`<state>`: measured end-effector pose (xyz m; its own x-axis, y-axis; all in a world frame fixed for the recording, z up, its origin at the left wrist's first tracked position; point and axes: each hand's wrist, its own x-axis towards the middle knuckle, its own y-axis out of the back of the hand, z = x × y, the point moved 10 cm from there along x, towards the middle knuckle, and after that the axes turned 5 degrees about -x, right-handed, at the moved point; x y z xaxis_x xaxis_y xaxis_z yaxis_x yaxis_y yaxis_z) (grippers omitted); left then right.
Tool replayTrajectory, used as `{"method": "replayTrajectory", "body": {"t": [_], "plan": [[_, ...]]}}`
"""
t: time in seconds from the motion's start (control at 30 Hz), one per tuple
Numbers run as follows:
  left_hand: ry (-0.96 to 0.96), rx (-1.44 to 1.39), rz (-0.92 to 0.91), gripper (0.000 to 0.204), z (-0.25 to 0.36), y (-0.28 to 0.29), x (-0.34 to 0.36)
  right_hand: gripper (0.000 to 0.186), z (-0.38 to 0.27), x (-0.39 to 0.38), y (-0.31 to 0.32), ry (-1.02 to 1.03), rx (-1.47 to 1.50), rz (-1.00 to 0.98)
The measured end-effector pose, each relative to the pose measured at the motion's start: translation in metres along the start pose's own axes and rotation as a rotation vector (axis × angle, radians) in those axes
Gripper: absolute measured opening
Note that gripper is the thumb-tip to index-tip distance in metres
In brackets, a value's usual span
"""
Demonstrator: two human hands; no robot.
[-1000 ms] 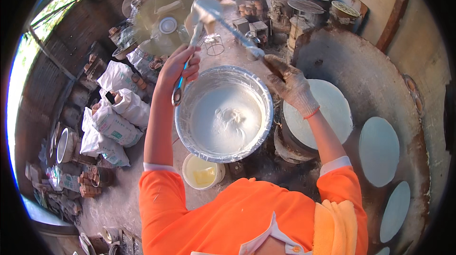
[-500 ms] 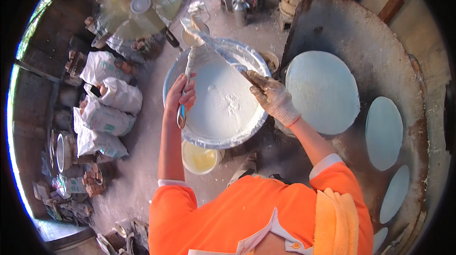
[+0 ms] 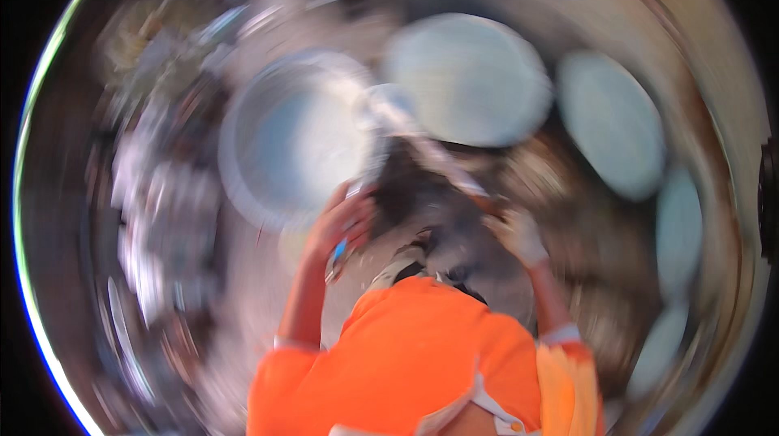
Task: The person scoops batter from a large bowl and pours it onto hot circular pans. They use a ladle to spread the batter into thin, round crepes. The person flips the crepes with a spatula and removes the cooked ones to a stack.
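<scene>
The left hand curls round a blurred blue-marked handle, the right hand grips a ladle-like tool between the left basin and far pale disc, seemingly a transfer step calling for level steadiness.

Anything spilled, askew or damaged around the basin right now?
Nothing stands out. The basin holds white mix with no visible spill around it. The left hand grips a blue-marked handle; the right hand grips a long-handled tool. Heavy motion blur could hide small drips, cracks or dents.
</scene>
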<state>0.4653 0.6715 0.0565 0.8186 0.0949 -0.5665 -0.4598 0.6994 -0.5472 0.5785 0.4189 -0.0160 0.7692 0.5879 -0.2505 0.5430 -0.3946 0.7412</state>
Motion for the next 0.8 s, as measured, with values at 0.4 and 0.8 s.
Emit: {"method": "replayTrajectory", "body": {"t": [0.4, 0.8], "plan": [[0.609, 0.596, -1.035, 0.022, -0.265, -0.363, 0.043, 0.031, 0.171, -0.356, 0.018, -0.849, 0.770, 1.092], [1.096, 0.985, -1.716, 0.025, -0.596, -0.531, -0.252, 0.037, 0.217, -0.647, -0.076, -0.901, 1.101, 2.466]]}}
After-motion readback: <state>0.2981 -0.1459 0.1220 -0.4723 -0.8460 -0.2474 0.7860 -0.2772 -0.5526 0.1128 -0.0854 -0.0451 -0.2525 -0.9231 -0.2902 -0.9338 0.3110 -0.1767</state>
